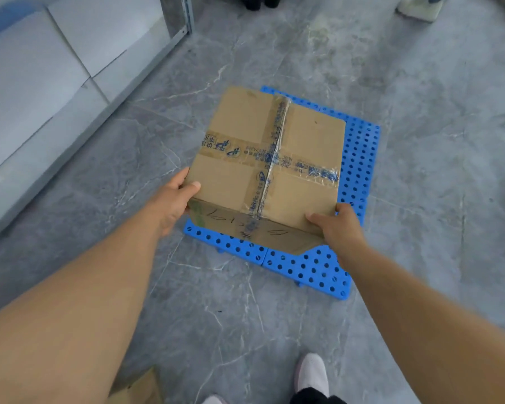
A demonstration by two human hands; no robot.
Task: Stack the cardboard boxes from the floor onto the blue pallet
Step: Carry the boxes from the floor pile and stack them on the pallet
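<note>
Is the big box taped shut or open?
Shut. The cardboard box has its top flaps closed flat, with printed tape crossing over the seam both ways.

Two cardboard boxes (270, 158) (137, 389), one blue pallet (309, 266), two hands (172, 199) (338, 228), two white shoes in front (312, 374) (213, 400)

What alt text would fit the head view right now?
Both hands, left and right, hold a taped cardboard box by its near corners over a blue pallet on a grey floor. Another box corner shows at the bottom edge.
</note>
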